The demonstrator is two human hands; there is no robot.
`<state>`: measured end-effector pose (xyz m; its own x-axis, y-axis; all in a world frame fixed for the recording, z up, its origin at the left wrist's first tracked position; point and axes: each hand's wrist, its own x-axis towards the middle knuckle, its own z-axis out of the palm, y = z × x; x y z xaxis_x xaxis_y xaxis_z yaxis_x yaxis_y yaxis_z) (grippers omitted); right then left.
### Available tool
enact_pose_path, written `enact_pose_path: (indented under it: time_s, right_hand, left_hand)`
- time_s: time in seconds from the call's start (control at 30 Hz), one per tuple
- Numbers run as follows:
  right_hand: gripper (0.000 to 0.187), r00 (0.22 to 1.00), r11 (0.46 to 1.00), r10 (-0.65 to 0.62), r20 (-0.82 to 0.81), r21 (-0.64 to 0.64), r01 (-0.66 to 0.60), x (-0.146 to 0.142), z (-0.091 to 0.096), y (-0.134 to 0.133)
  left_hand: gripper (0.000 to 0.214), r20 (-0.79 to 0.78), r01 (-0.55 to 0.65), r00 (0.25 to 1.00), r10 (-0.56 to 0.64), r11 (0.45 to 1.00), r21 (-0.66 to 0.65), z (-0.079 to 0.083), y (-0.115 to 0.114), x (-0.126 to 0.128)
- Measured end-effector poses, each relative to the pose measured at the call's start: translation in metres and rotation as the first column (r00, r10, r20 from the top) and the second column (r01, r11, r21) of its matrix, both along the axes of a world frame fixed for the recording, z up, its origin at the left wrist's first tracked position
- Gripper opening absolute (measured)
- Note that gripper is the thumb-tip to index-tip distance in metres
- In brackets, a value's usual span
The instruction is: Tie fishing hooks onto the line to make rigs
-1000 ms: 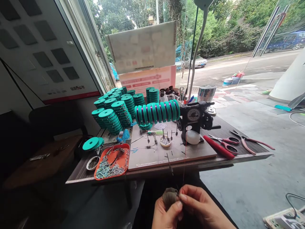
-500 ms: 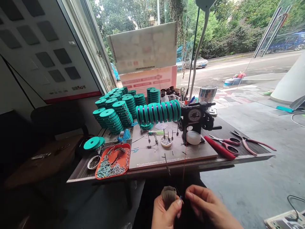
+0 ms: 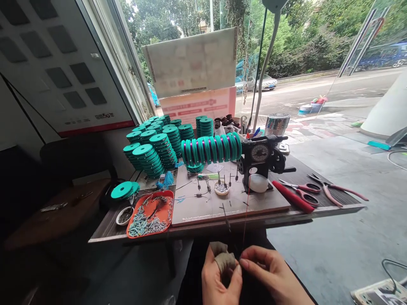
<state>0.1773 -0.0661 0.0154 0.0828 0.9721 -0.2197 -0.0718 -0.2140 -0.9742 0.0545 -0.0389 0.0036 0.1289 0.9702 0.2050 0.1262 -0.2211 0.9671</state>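
My left hand (image 3: 221, 279) is closed in a pinch low in the view, with grey-brown cloth wraps (image 3: 224, 259) on two of its fingers. My right hand (image 3: 275, 271) pinches thumb to forefinger right beside it, and the fingertips nearly touch. A thin red line (image 3: 246, 212) runs down from the winding machine (image 3: 260, 154) to the right fingertips. What sits between the left fingertips is too small and too hidden to name. Just above the hands, a small dark thread-borne piece (image 3: 228, 222) hangs over the table's front edge.
Teal foam spools (image 3: 210, 150) sit on the machine's shaft; stacks of similar spools (image 3: 148, 161) stand behind left. An orange tray (image 3: 170, 212) holds small parts. A small bowl of beads (image 3: 221, 189) is on the board (image 3: 190, 216). Scissors (image 3: 307, 195) and pliers (image 3: 330, 190) lie right.
My right hand has moved left, up to the left fingertips. The left fingers have curled and turned, so a second wrapped finger now shows. The small dark piece has swung slightly right.
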Motion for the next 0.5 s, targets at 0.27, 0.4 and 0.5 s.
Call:
enact_pose_path:
  time_s: [0.27,0.4,0.5]
  right_hand:
    - [0.037,0.993,0.992,0.115,-0.016,-0.048,-0.116,0.018,0.004,0.002]
    - [0.027,0.956,0.982,0.152,-0.251,-0.073,-0.175,0.023,-0.007,0.004]
    - [0.024,0.878,0.971,0.159,-0.452,-0.089,-0.221,0.021,-0.015,0.005]
  left_hand:
    - [0.013,0.049,0.065,0.997,-0.061,0.993,-0.101,-0.006,0.002,0.001]
    - [0.015,0.044,0.119,0.992,-0.114,0.985,-0.122,-0.005,0.003,0.001]
    - [0.016,0.097,0.147,0.986,-0.132,0.976,-0.158,-0.005,0.004,0.002]
